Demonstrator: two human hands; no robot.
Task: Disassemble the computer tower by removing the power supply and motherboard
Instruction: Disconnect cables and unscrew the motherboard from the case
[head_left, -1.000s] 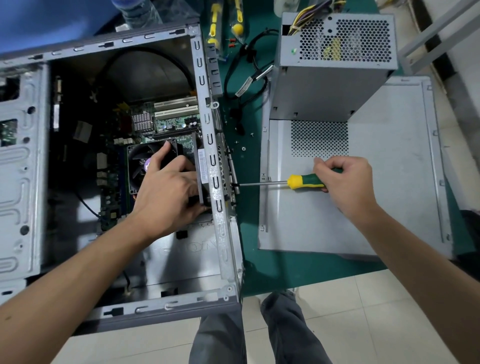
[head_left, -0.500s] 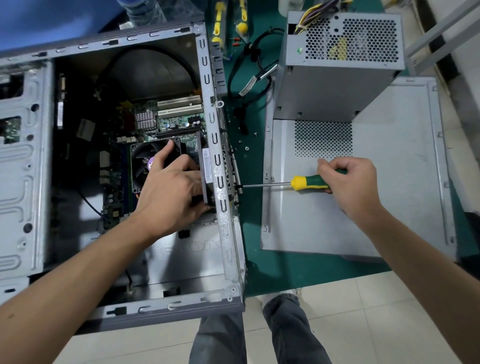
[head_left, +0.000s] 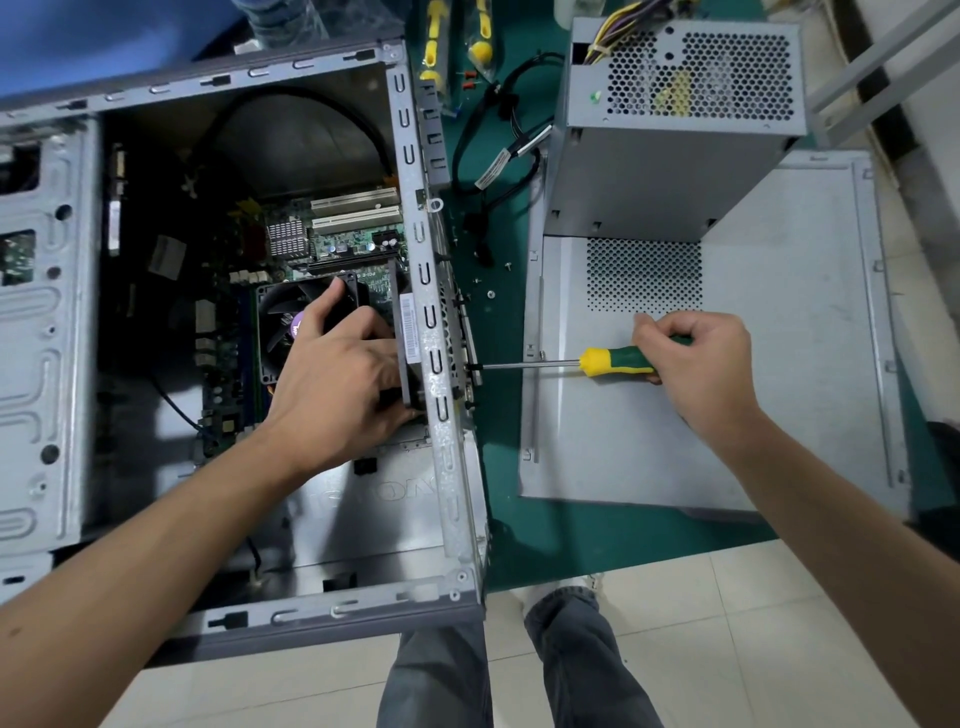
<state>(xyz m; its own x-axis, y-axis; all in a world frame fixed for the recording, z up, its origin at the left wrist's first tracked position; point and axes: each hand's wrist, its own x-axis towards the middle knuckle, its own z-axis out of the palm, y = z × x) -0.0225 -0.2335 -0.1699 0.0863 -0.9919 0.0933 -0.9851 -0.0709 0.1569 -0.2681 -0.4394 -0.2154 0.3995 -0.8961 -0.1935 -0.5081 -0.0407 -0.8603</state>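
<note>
— Grips? 
— Right hand (head_left: 698, 371) curled around screwdriver (head_left: 618, 361), tip at the tower case (head_left: 434, 332) rear edge. Left hand (head_left: 337, 384) inside, clutching the rear fan (head_left: 408, 338) beside the motherboard (head_left: 343, 244). 
— Power supply (head_left: 670, 130)? 
— Out, standing on side panel (head_left: 727, 415), green worktop (head_left: 511, 540) beneath.

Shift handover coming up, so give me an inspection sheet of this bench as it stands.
Surface: green mat over the bench.
Job's things: open computer tower with motherboard still inside; power supply already out, standing on the removed side panel.
Clutter: loose screws on the mat; two yellow-handled tools at the far edge.
Grips: left hand grips a black part by the fan inside the case; right hand holds a screwdriver, tip at the rear wall.
Cables: black cables loose on the mat; wire bundle on the supply.
Surroundings: tiled floor, grey metal frame.
</note>
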